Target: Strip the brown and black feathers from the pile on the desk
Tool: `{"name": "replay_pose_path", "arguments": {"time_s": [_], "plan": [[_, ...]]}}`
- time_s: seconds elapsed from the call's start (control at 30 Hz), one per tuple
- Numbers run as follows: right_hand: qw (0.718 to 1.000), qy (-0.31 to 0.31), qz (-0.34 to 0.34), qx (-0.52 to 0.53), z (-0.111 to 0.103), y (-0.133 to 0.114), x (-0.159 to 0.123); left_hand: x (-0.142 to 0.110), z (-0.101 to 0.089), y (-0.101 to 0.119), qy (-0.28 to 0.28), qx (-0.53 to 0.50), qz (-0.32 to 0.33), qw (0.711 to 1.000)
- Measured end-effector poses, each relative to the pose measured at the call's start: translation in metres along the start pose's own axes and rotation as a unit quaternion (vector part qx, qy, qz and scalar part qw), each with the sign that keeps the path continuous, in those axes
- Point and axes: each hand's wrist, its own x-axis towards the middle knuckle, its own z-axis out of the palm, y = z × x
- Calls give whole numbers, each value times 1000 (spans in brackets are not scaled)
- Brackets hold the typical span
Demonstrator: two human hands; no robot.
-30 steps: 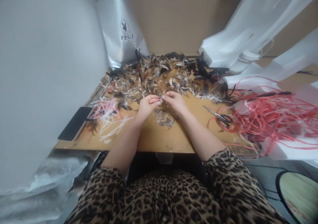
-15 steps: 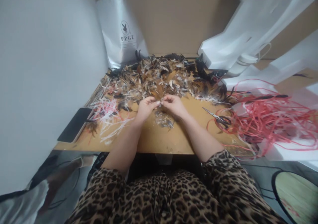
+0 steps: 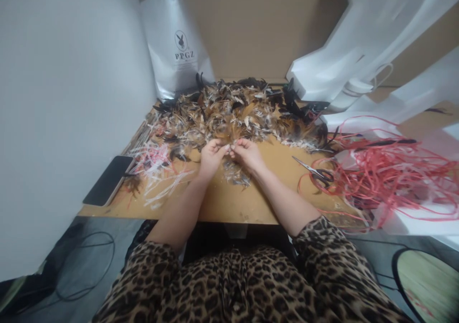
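Observation:
My left hand point(image 3: 213, 157) and my right hand point(image 3: 247, 154) meet fingertip to fingertip over the front of the table. Both are closed in a pinch on a brown feather point(image 3: 232, 134), whose tip points away from me toward the pile. The thin end between my fingers is too small to make out clearly. Just beyond my hands spreads a large heap of brown, black and white feathers point(image 3: 229, 101). Below my fingers lies a small scatter of greyish feather bits point(image 3: 235, 174) on the tabletop.
Scissors point(image 3: 315, 170) lie right of my hands, beside a tangle of red plastic strips point(image 3: 394, 170). On the left are a phone point(image 3: 108, 180) and pink and white strips point(image 3: 154, 163). A silver bag point(image 3: 175, 41) stands behind the feathers. The wooden table point(image 3: 244, 208) ends before my body.
My hands stay together, with the right one shifted slightly left and the feather a little lower. A person's leg seen at the lower left has gone out of view.

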Motion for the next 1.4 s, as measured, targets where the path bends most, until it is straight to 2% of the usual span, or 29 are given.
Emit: {"name": "replay_pose_path", "arguments": {"time_s": [0.2,0.37,0.5,0.6,0.77,0.9,1.07,1.2,1.27,1.4], "plan": [[988,-15,-97,-120,-5,-7,-1,3,-6,-1,-41,14,-86,995],[975,-25,-119,-187,-7,-10,-2,2,-8,2,-36,52,-87,994],[979,-47,-98,-170,-8,-12,-2,1,-9,3,-37,79,-69,994],[980,-41,-109,-161,-8,-10,-2,2,-8,0,-21,82,-64,994],[990,-10,-108,-86,-2,2,-2,2,-5,-9,4,-17,-83,996],[987,13,-127,-93,1,8,-2,2,-5,-13,4,-70,-116,991],[981,-6,-125,-148,-5,2,0,5,-7,-12,0,-20,-90,996],[979,19,-112,-167,-7,-1,2,4,-8,-9,-5,19,-67,998],[985,26,-105,-134,-7,0,3,3,-7,-9,-15,15,-65,998],[997,2,-75,-22,-2,4,4,1,-3,-11,-12,-51,-96,994]]}}
